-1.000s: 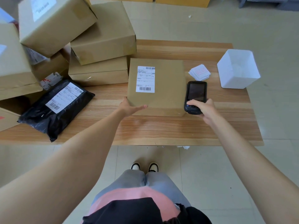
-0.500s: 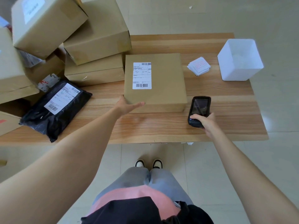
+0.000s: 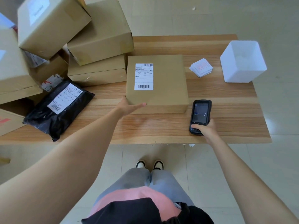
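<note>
- Wooden table (image 3: pixel 161 126); carries all items listed.
- Stacked cartons (image 3: pixel 100 38); piled over its far-left corner.
- Flat cardboard box (image 3: pixel 168 88); lies mid-table, shipping label (image 3: pixel 144 76) face up.
- Black mailer bag (image 3: pixel 53 113); left of the box, apart from it.
- White bin (image 3: pixel 242 62); far-right corner.
- Handheld scanner (image 3: pixel 200 115); just beside the box's near-right corner, screen up.
- Left hand (image 3: pixel 129 107); fingers straight, pressed against the box's near-left corner.
- Right hand (image 3: pixel 206 130); curled round the scanner's lower end.

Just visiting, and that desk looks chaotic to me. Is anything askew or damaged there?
Only the pile on the left: the top box and the big box beside it lie tilted across those beneath, not squared up. The labelled box that the left hand touches sits flat. No damage shows.
</note>
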`<action>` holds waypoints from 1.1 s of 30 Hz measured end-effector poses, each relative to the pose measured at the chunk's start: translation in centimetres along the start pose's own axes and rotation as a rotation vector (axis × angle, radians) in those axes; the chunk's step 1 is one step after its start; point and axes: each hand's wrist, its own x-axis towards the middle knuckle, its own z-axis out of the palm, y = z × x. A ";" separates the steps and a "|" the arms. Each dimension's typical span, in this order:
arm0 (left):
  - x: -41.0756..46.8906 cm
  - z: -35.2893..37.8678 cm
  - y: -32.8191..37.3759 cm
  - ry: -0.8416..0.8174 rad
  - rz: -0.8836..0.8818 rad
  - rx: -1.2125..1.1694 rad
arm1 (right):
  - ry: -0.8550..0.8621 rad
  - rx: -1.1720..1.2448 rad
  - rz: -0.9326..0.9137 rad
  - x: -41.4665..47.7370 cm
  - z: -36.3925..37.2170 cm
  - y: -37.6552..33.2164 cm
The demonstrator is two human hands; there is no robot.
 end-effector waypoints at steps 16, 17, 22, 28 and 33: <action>0.1 -0.2 0.0 -0.019 -0.006 0.005 | 0.115 -0.232 0.021 1.4 -0.2 0.8; 0.1 -0.2 0.0 -0.023 -0.005 0.005 | 0.102 -0.236 0.031 1.6 -0.4 0.9; 0.0 -0.4 0.3 -0.020 -0.013 0.042 | 0.091 -0.266 0.066 1.7 -0.9 0.4; -0.3 -1.8 1.7 0.042 0.063 0.184 | 0.145 -0.338 -0.073 -0.1 -0.1 -5.4; -0.9 -4.4 4.3 0.125 0.204 0.391 | 0.163 -0.517 -0.310 -2.1 1.8 -11.1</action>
